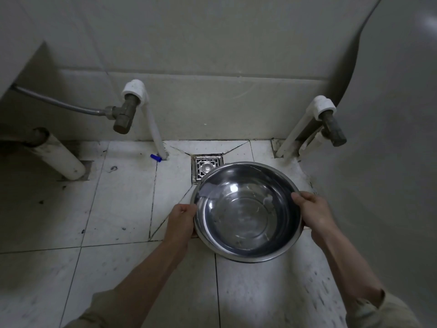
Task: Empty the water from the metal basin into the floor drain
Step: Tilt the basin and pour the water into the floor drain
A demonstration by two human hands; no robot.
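A round metal basin [246, 210] with shallow clear water in it is held over the tiled floor, nearly level. My left hand [181, 221] grips its left rim and my right hand [312, 213] grips its right rim. The square metal floor drain [205, 167] lies just beyond the basin, by the wall; the basin's far rim covers the drain's near right part.
Two white pipes with metal valves [124, 114] [331, 129] stand out from the tiled wall left and right of the drain. A thick white pipe [62, 159] slants at the far left. A small blue object [156, 158] lies on the floor. A large white curved fixture [387, 129] fills the right.
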